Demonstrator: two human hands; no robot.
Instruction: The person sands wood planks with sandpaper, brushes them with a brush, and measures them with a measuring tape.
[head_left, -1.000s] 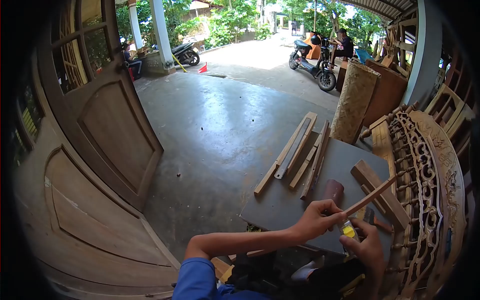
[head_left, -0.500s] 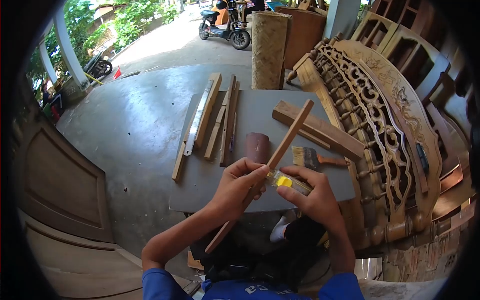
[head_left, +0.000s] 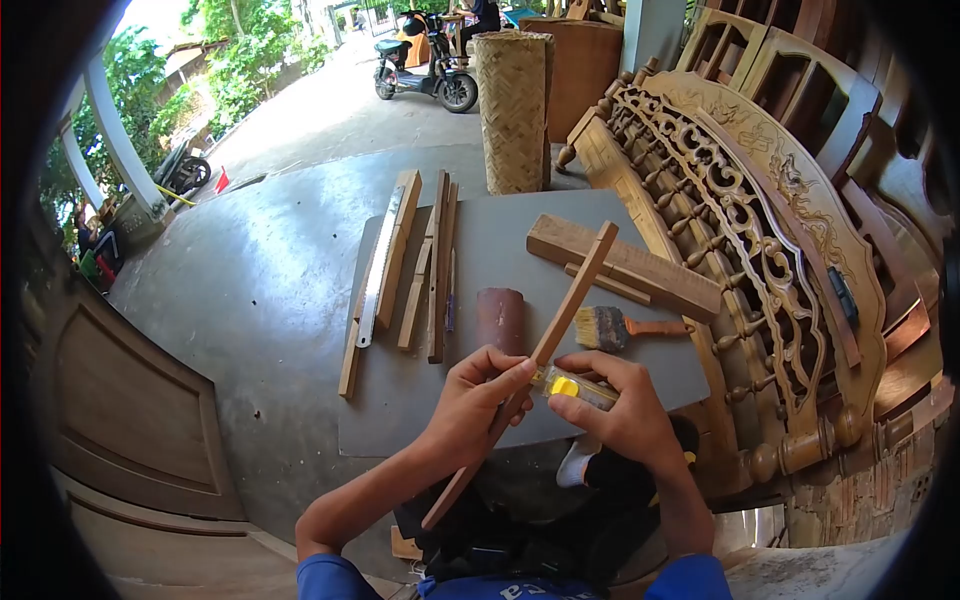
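Note:
My left hand (head_left: 480, 400) is closed round a long, narrow wooden strip (head_left: 578, 290), which slants from near my lap up over the table. In my right hand (head_left: 628, 408) is a tape measure (head_left: 588, 391) with a clear case and a yellow button. Its front end meets the strip beside my left fingertips. Just beyond my hands stands a reddish-brown, rounded block (head_left: 500, 318). A paintbrush (head_left: 605, 328) with an orange handle lies past my right hand.
On the grey table (head_left: 400, 420) lie a saw blade (head_left: 376, 285), several wooden strips (head_left: 436, 290) and a thick wooden beam (head_left: 625, 265). Carved furniture panels (head_left: 740, 220) lean at the right. A woven bamboo roll (head_left: 513, 115) stands behind the table; farther off is a scooter (head_left: 428, 70).
The view has shifted, so the table and its things appear lower and slightly left. Both hands keep the same hold on the strip and the tape measure.

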